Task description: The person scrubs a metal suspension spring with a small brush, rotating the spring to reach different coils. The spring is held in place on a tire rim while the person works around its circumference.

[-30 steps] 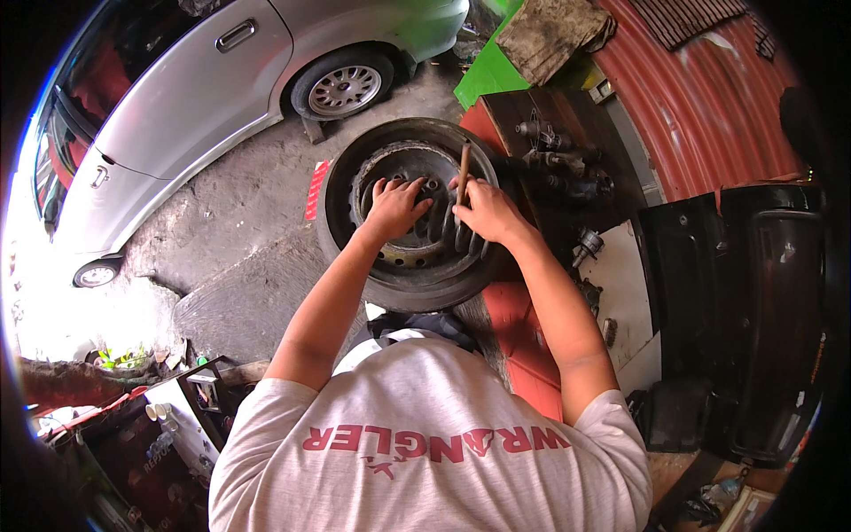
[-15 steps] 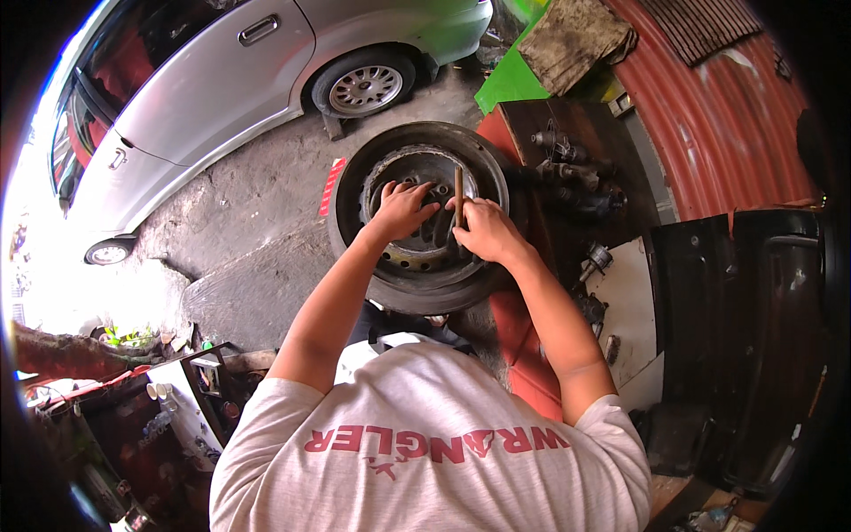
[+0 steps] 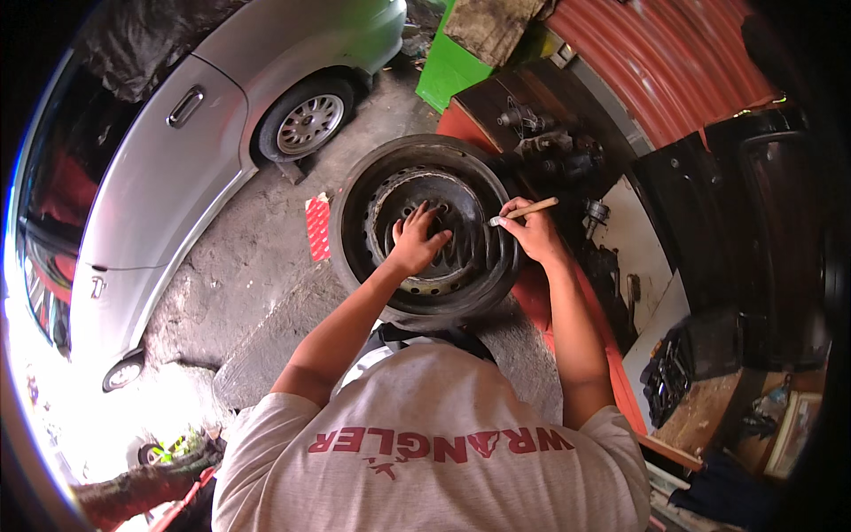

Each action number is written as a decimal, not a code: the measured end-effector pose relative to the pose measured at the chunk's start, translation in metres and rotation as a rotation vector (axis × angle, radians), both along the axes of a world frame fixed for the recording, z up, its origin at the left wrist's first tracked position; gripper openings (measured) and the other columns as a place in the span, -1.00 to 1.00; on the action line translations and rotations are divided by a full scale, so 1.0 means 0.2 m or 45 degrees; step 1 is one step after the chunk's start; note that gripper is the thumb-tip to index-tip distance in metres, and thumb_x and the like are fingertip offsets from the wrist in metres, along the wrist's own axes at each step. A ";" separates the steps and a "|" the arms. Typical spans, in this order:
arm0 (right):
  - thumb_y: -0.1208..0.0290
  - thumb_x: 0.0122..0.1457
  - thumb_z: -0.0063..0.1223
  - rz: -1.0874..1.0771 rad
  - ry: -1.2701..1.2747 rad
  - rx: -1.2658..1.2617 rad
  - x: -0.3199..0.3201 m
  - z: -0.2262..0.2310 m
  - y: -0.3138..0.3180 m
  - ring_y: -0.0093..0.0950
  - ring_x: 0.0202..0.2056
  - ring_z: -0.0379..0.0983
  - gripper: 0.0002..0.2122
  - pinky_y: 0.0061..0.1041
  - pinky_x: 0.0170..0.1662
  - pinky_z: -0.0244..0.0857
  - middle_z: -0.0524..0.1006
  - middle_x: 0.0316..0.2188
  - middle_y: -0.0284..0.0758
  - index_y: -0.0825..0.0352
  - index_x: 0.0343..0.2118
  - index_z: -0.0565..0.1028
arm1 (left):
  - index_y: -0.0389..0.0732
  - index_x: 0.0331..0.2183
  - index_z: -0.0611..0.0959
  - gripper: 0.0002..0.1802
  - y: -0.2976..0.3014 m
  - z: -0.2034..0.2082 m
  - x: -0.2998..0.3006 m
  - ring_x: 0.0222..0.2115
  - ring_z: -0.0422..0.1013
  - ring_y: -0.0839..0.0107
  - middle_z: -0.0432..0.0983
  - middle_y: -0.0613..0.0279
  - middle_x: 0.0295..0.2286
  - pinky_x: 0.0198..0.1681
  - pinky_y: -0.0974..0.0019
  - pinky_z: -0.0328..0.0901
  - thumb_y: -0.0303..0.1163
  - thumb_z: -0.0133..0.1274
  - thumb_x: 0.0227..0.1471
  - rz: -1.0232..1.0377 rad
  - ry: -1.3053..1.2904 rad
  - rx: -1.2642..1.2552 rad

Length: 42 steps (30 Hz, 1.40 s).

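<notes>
A silver car [image 3: 204,168] sits parked on the concrete floor [image 3: 257,275], beside a dark steel wheel [image 3: 430,230]. The left hand [image 3: 417,241], fingers spread, presses the wheel's centre as before. The right hand [image 3: 530,232], now shifted to the wheel's right edge, pinches a small brush [image 3: 523,211], tilted flatter.

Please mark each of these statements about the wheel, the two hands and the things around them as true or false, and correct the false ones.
1. The left hand rests on the dark steel wheel. True.
2. The right hand is empty. False: it holds a small brush with a wooden handle.
3. A silver car stands to the left of the wheel. True.
4. The wheel hangs on a wall. False: it lies flat on the concrete floor.
5. A red flat packet lies beside the wheel's left edge. True.
</notes>
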State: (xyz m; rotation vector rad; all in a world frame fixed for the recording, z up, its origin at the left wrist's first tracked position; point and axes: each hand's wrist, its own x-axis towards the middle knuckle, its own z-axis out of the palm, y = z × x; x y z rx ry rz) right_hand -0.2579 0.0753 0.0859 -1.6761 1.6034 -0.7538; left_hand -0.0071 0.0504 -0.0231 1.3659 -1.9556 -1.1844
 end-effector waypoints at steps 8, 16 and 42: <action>0.44 0.16 0.17 -0.338 -0.313 -0.069 -0.04 -0.18 0.19 -0.61 -0.23 0.43 -0.88 -0.56 -0.08 0.27 0.52 -0.36 -0.43 0.34 -0.29 0.52 | -0.35 0.17 0.41 -0.49 -0.07 -0.05 0.22 0.23 0.17 0.29 0.30 0.07 0.20 0.32 0.27 -0.04 -0.33 -0.23 0.26 0.044 1.531 1.066; 0.45 0.15 0.17 -0.379 -0.259 -0.089 0.02 -0.16 0.23 -0.62 -0.23 0.44 -0.88 -0.56 -0.09 0.28 0.52 -0.36 -0.45 0.34 -0.28 0.52 | -0.30 0.27 0.23 -0.16 -0.15 -0.01 0.26 0.31 0.02 0.19 0.14 0.01 0.28 0.36 0.20 -0.18 0.19 -0.39 0.27 -0.069 1.641 1.141; 0.45 0.11 0.21 -0.175 -0.374 -0.149 -0.10 -0.13 0.26 -0.52 -0.27 0.49 -0.88 -0.50 -0.13 0.31 0.56 -0.37 -0.35 0.34 -0.32 0.54 | -0.27 -0.39 0.71 -0.78 0.03 0.08 0.00 -0.44 0.40 0.60 0.57 0.36 -0.47 -0.30 0.45 0.28 -0.32 0.33 0.02 0.454 0.905 0.399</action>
